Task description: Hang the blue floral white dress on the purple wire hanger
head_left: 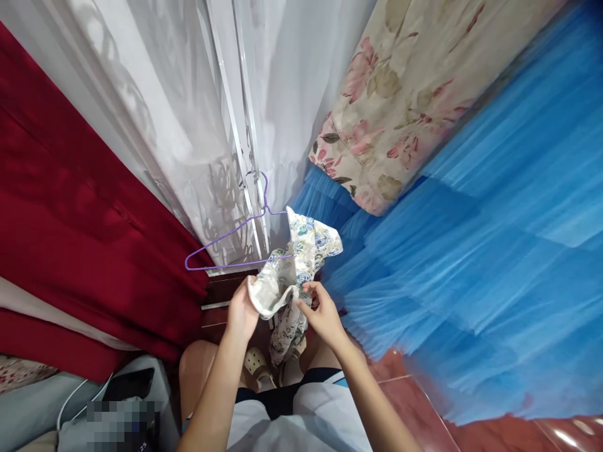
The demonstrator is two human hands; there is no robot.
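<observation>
A purple wire hanger (226,235) hangs by its hook from a white metal rack (249,125). Over its right arm drapes a small white garment with a blue and green floral print (305,242). The left arm of the hanger is bare. My left hand (242,311) grips the garment's pale edge on the left, with the fingers partly hidden behind the cloth. On the other side, my right hand (320,311) pinches the same edge between thumb and fingers. The lower part of the garment droops between my knees.
Red cloth (94,207) hangs at left and white curtains (155,94) behind the rack. Pink-flowered beige fabric (377,125) and blue tulle (471,251) fill the right. A grey bag-like item with a dark object (127,383) lies lower left. Reddish floor tiles (414,402) show below.
</observation>
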